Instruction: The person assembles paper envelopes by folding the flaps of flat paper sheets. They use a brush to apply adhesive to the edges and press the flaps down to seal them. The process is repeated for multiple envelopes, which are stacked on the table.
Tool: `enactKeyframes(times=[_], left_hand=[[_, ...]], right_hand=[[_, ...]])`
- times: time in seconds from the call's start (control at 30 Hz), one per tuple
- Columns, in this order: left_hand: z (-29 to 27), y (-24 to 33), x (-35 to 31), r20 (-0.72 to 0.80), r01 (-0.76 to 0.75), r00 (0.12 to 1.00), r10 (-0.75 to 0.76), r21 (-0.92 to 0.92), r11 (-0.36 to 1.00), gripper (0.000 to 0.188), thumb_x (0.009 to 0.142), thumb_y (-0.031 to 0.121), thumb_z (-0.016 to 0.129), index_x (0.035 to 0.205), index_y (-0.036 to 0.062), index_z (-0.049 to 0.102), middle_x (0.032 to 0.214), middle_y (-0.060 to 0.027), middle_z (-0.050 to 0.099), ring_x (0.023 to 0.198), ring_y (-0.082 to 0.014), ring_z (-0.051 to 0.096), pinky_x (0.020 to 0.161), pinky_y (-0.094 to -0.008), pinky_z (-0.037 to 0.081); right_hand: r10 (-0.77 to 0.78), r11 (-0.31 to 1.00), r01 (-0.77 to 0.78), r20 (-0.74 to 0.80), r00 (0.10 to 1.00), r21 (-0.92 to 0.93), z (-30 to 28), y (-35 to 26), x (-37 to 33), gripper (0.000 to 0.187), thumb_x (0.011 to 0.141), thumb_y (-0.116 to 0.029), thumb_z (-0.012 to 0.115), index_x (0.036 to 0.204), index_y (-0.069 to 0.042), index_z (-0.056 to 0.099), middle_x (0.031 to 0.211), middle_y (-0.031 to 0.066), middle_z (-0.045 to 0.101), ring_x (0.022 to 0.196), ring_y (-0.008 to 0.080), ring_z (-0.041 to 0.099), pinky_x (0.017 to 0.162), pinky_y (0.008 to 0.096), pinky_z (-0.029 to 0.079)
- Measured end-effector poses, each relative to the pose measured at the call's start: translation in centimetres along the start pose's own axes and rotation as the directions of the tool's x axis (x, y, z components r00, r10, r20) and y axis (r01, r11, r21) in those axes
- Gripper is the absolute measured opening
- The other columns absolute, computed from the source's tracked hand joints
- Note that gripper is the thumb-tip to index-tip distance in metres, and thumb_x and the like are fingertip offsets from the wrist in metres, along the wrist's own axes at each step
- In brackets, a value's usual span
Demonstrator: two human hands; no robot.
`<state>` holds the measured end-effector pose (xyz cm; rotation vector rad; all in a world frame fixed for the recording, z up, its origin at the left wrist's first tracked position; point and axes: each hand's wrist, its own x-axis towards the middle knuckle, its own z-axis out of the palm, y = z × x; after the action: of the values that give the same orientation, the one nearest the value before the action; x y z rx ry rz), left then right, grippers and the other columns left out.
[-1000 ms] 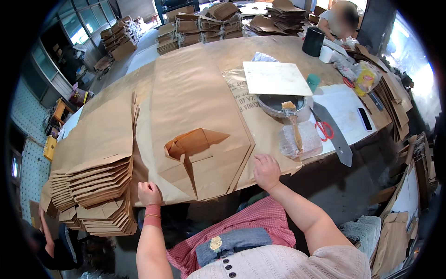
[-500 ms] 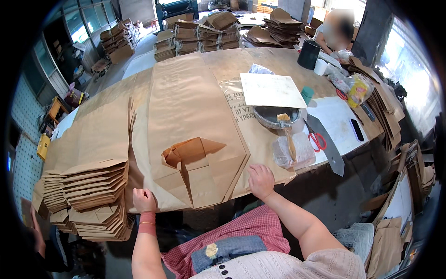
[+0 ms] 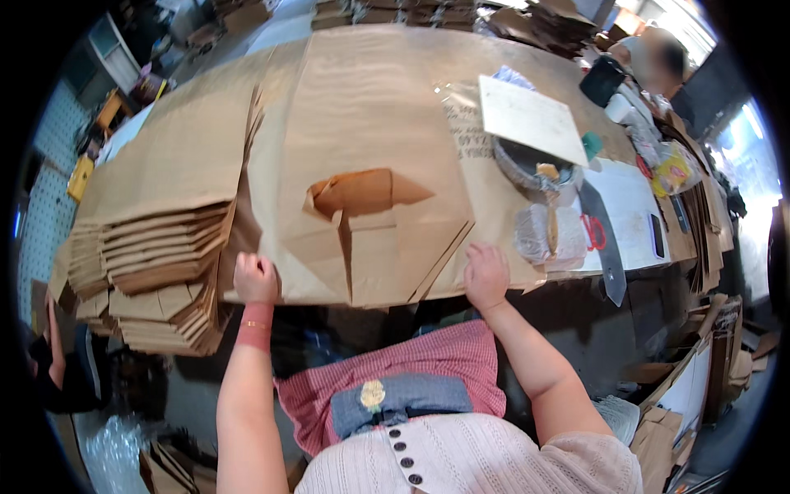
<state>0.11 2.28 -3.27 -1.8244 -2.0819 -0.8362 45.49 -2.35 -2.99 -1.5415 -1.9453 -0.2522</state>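
In front of me a large brown paper bag (image 3: 362, 123) lies flat, its near end folded into a pointed shape around an open, darker pocket (image 3: 354, 191). To its left, at the table's near edge, rests my left hand (image 3: 256, 277), closed in a fist beside a stack of folded paper bags (image 3: 169, 243). No object shows in that fist. My right hand (image 3: 487, 277) lies at the near edge just right of the bag's folded end. Its fingers are loosely bent and apart, with nothing in them.
On the right stand a bowl (image 3: 512, 169) partly under a white board (image 3: 531, 119), a brush (image 3: 551, 218) on a plastic-wrapped block (image 3: 531, 239), red-handled scissors (image 3: 594, 233), a long blade (image 3: 609, 263) and a phone (image 3: 657, 235). Another person (image 3: 654, 62) sits at the far right.
The view has tipped downward, so the table and everything on it appear higher in the picture. Both hands stay in about the same places at the table edge.
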Motion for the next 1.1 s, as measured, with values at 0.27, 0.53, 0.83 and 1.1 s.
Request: enactKeyframes(times=[0.27,0.53,0.83,1.1], left_hand=[[-0.5,0.4,-0.2,-0.026,-0.002,1.000,0.002,-0.016,1.000,0.025,0.088,0.020,0.058,0.069,0.0040,0.056,0.081,-0.0125,0.054,0.076,-0.0339,0.057,0.067,-0.0469,0.047],[-4.2,2.5,5.0,0.474,0.030,0.879,-0.046,0.042,0.999,0.018,0.087,0.020,0.061,0.088,0.0030,0.060,0.095,-0.0171,0.063,0.092,-0.0371,0.061,0.078,-0.0485,0.050],[-4.8,13.6,14.1,0.454,-0.200,0.776,0.438,-0.480,0.854,0.036,0.088,0.012,0.058,0.119,-0.0050,0.059,0.114,-0.0230,0.065,0.106,-0.0365,0.062,0.090,-0.0400,0.050],[-3.2,12.7,14.3,0.601,-0.138,0.630,0.491,-0.537,0.833,0.020,0.087,0.001,0.054,0.102,-0.0035,0.064,0.091,-0.0206,0.068,0.085,-0.0372,0.065,0.075,-0.0392,0.052]], right_hand=[[-0.033,0.999,0.033,0.008,0.999,-0.029,-0.3,-0.2,0.1,0.030,0.074,-0.006,0.060,0.104,-0.004,0.062,0.110,0.0116,0.062,0.103,0.0322,0.058,0.088,0.0439,0.047],[0.328,0.522,-0.484,0.359,0.874,0.702,-1.6,1.8,1.8,0.023,0.077,0.001,0.066,0.100,-0.001,0.067,0.104,0.0120,0.064,0.093,0.0248,0.063,0.082,0.0351,0.052],[-0.217,0.860,0.183,0.017,0.976,0.476,-1.7,-9.3,14.1,0.031,0.072,-0.003,0.072,0.102,-0.004,0.067,0.100,0.0106,0.064,0.099,0.0307,0.060,0.087,0.0405,0.049],[-0.366,0.897,0.371,-0.068,0.928,0.242,3.0,-13.2,17.4,0.030,0.074,-0.009,0.069,0.103,-0.004,0.064,0.092,0.0028,0.062,0.092,0.0223,0.059,0.084,0.0387,0.047]])
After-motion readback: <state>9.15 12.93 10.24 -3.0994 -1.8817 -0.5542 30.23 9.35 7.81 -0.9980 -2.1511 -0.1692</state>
